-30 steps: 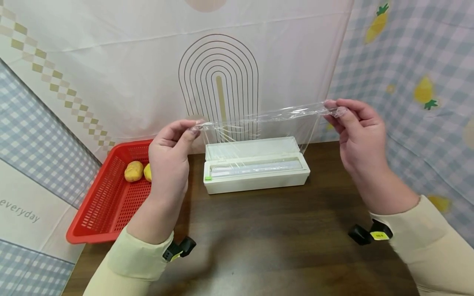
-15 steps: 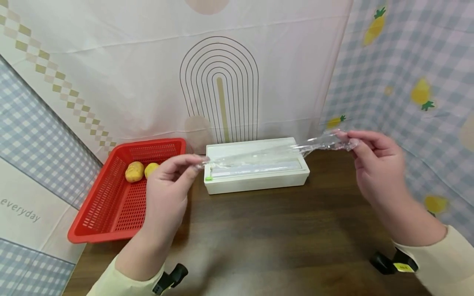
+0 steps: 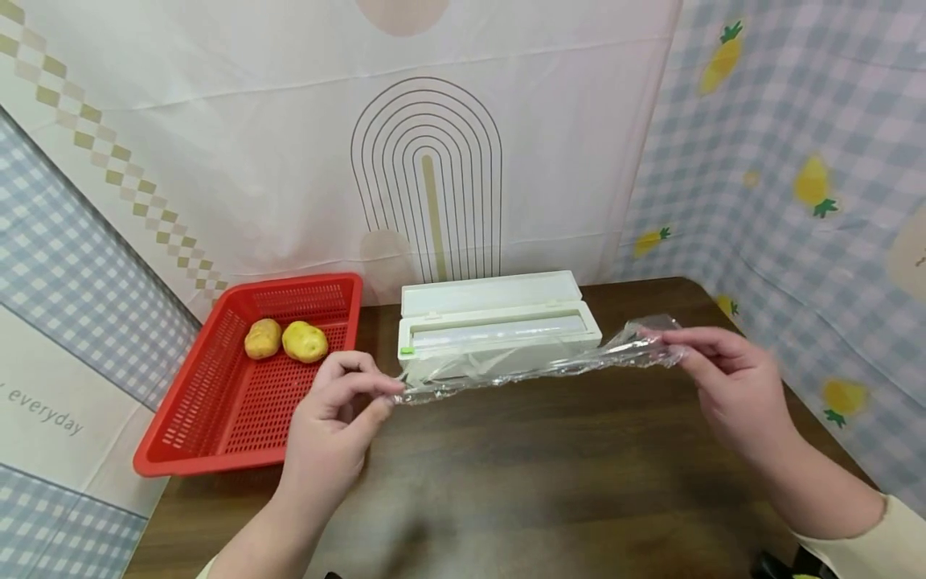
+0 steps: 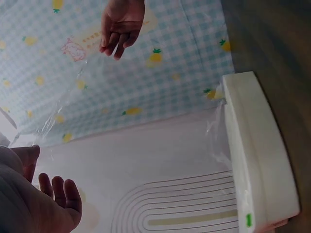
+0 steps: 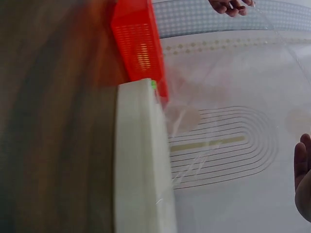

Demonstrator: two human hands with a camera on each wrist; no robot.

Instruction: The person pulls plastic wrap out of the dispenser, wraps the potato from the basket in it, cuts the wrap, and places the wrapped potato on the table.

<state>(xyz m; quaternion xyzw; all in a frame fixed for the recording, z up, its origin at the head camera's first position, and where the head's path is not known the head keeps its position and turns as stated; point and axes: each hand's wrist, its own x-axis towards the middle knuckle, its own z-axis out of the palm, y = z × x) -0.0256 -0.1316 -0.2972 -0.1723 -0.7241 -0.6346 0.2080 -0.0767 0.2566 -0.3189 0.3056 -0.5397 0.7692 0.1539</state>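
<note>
A strip of clear plastic wrap (image 3: 535,368) is stretched between my two hands, its edge gathered into a crinkled band. My left hand (image 3: 334,422) pinches its left end between thumb and fingers. At the other end, my right hand (image 3: 745,394) pinches a bunched corner. Behind the film stands a white plastic wrap dispenser (image 3: 499,311) with its lid (image 3: 492,294) raised and the wrap roll (image 3: 499,332) showing inside. The film drapes in front of the dispenser. In the left wrist view, a sheet of film reaches the dispenser (image 4: 262,150).
A red plastic basket (image 3: 191,394) at the left holds two potatoes, a brownish one (image 3: 263,338) and a yellower one (image 3: 305,342). Brown wooden table (image 3: 550,482) lies under everything. A patterned cloth (image 3: 564,145) hangs close behind, and a checked one (image 3: 781,265) at the right.
Both hands have come down and toward the person, bringing the film from above the dispenser to in front of it. The right hand has also moved outward. Dispenser and basket have stayed put.
</note>
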